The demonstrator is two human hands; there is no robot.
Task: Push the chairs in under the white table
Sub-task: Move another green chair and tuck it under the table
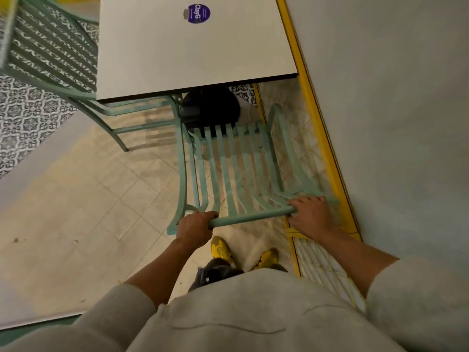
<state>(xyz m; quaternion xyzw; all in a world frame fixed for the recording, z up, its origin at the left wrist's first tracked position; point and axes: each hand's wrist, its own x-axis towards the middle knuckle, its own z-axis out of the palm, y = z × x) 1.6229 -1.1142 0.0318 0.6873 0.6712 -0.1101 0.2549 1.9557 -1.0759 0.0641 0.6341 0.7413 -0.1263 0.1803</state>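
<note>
- Head view: a mint-green slatted chair (233, 171) stands at the near edge of the white table (157, 52), its seat front just at the table's edge and its back toward the person.
- The left hand (196, 226) wraps its fingers around the left end of the chair's top rail (250, 216); the right hand (311, 214) clasps the right end of the same rail, fingers curled over it.
- Both forearms are bare, with pale grey sleeves (416, 295) pushed up toward the elbows.
- A dark round object (210, 107) sits beneath the table, beyond the chair's seat; what it is cannot be told.
- A second green chair (50, 54) stands at the table's left side, its seat partly under the tabletop.
- A round purple sticker (196, 13) lies on the tabletop near its far edge.
- Yellow shoes (222, 247) show below the rail on a pale tiled floor (76, 212).
- A yellow strip (319, 128) runs along the base of the grey wall (393, 97) just right of the chair.
</note>
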